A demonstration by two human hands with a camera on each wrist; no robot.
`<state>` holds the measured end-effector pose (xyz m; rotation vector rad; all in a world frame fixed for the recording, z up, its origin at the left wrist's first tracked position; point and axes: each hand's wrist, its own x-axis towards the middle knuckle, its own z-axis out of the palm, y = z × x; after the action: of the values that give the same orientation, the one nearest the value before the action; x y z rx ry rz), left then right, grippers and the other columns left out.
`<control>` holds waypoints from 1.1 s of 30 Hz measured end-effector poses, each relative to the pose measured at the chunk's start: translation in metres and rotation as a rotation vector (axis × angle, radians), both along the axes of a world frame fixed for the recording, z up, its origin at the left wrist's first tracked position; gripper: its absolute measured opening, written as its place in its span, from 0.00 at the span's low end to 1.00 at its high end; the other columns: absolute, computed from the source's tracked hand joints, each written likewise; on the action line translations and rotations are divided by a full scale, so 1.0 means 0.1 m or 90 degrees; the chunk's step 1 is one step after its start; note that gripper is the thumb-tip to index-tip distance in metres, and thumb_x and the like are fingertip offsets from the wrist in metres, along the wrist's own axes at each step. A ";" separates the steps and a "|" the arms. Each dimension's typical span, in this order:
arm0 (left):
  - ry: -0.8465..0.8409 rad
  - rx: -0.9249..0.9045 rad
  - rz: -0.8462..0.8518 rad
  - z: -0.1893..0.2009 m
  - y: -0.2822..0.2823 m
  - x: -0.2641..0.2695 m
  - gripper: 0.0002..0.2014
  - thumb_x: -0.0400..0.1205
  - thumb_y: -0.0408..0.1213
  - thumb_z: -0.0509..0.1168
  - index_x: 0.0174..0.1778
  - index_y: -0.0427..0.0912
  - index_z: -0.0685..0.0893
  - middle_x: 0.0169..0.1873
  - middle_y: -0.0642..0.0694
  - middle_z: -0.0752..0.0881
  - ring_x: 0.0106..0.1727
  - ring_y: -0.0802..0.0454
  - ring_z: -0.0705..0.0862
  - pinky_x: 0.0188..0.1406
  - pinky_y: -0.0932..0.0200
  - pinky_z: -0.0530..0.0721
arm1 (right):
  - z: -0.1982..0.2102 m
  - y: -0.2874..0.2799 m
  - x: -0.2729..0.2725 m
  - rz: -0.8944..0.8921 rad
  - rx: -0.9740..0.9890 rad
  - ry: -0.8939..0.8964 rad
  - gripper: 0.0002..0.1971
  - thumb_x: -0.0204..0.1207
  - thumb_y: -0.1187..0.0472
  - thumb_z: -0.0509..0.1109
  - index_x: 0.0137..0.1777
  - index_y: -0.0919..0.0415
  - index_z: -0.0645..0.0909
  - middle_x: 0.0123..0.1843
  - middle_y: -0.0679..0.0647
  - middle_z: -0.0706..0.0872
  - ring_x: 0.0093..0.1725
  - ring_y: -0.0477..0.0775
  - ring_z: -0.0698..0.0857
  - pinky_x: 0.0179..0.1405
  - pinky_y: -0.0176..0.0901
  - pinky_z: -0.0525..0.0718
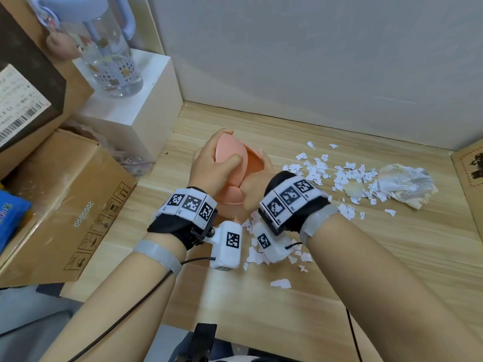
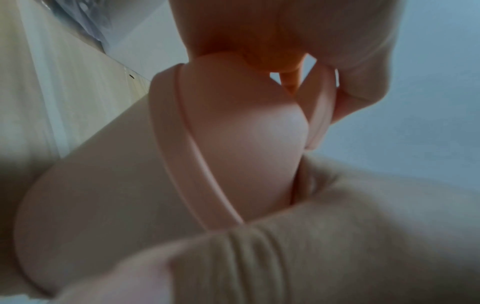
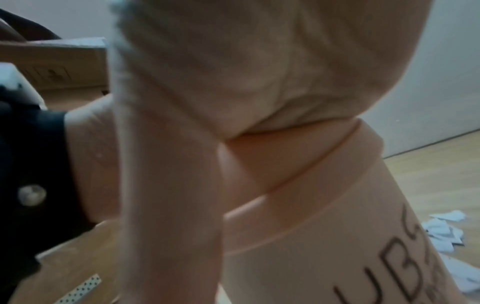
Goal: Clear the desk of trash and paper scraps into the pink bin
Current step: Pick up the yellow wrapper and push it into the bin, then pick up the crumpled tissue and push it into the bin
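Note:
A pink bin (image 1: 231, 197) stands on the wooden desk (image 1: 366, 257), its swing lid (image 1: 230, 148) tilted up on edge. My left hand (image 1: 222, 154) grips the lid, fingers over its far edge and thumb on its near face. My right hand (image 1: 257, 176) curls round the bin's right rim. In the left wrist view the lid (image 2: 246, 133) fills the middle. The right wrist view shows the bin wall (image 3: 337, 246) with black lettering under my right hand (image 3: 233, 72). White paper scraps (image 1: 339, 176) lie right of the bin and near my wrists. A crumpled tissue (image 1: 405, 184) lies further right.
Cardboard boxes (image 1: 65, 194) are stacked at the left. A white block (image 1: 136, 111) behind them carries a clear water bottle (image 1: 109, 56). Another cardboard box (image 1: 470, 165) stands at the right edge. A grey wall (image 1: 313, 61) closes the back.

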<state>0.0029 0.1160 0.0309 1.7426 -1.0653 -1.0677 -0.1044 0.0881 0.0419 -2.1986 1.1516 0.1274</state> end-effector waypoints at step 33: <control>-0.034 -0.062 0.211 0.05 -0.13 -0.45 0.24 0.77 0.31 0.63 0.70 0.52 0.75 0.56 0.48 0.78 0.55 0.48 0.77 0.49 0.60 0.74 | -1.06 -0.43 -3.19 -0.607 -0.135 0.102 0.21 0.68 0.78 0.63 0.54 0.51 0.77 0.65 0.60 0.69 0.60 0.67 0.67 0.50 0.53 0.73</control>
<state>-0.0416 0.1030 0.0355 1.7991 -0.8082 -0.7547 -0.4239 0.0449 -0.0645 -1.5909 2.2490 -0.2387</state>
